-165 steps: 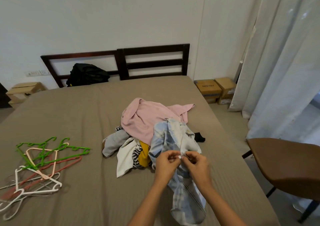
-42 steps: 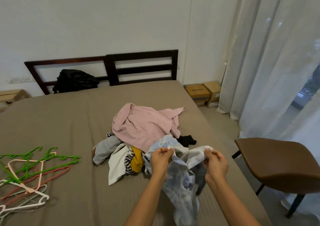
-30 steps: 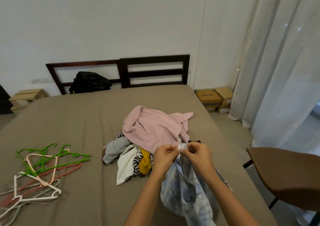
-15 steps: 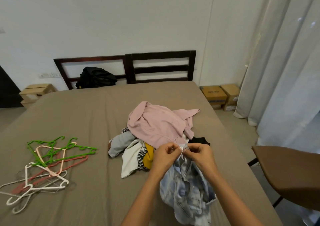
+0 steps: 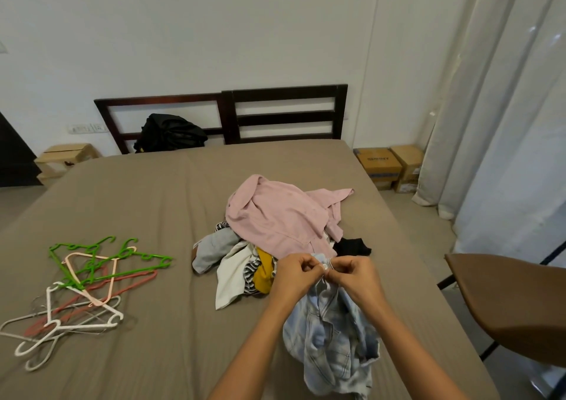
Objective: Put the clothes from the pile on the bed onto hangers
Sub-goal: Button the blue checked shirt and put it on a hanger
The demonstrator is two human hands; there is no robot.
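Your left hand (image 5: 294,274) and right hand (image 5: 356,274) pinch the shirt (image 5: 330,338) by its top edge, fingers (image 5: 307,265) curled, beside the pile (image 5: 275,219) on the bed (image 5: 153,200); hangers (image 5: 92,277) lie well apart, so reaching for one risks dropping it bunched.

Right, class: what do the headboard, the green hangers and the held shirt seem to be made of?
Headboard: likely wood, dark stained, smooth; straight solid slats. Green hangers: probably plastic, smooth; bright even colour, thin moulded hooks. Shirt: thin woven cloth, perhaps cotton, matt; pale blue check, limp and creased.
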